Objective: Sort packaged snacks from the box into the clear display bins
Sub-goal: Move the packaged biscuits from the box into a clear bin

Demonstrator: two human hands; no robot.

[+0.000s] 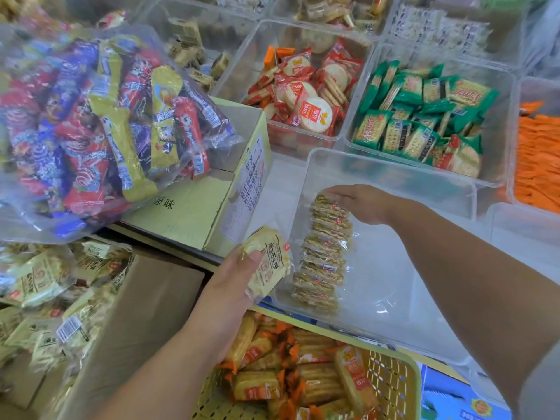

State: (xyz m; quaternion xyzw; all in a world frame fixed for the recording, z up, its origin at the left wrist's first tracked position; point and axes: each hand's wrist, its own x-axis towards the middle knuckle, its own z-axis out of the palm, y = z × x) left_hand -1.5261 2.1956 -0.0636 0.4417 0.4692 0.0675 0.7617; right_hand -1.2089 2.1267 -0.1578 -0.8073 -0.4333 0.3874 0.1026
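Surface (281, 183) crowded with stocked bins (512, 116). My left hand (233, 286) grips one packet (269, 262); right hand (360, 204), fingers flat, steadies the near bin's (394, 283) single row (324, 253). Box (157, 301) looks largely full, I judge.

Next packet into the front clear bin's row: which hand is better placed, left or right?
Left, likely. The left hand grips a yellow packet just outside the clear bin, close beside the row of packets. The right hand rests on the row's far end and carries no loose packet.
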